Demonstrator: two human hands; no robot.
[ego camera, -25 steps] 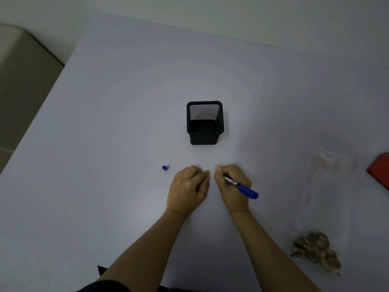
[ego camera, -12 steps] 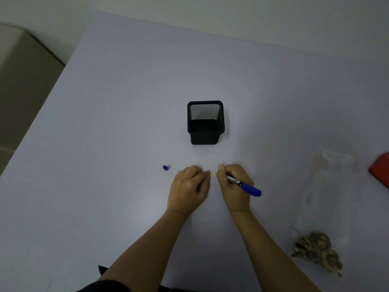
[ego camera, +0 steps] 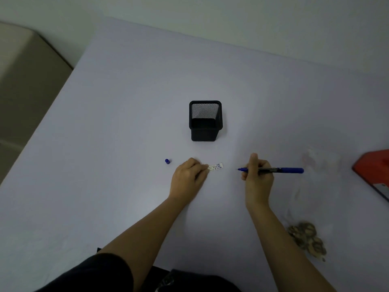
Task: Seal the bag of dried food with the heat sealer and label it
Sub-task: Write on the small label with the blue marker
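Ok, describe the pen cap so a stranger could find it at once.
Start at the black mesh pen holder on the table, then come toward the person to the left hand pinching a white label. Just left of that hand lies the pen cap: a tiny blue stub, touching nothing, far shorter than the blue marker in the right hand.

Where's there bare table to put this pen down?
Bare table stretches left of the pen cap and behind the mesh holder. A smaller gap lies between the label and the right hand holding the pen. The right side is crowded: the bag of dried food and the red sealer.
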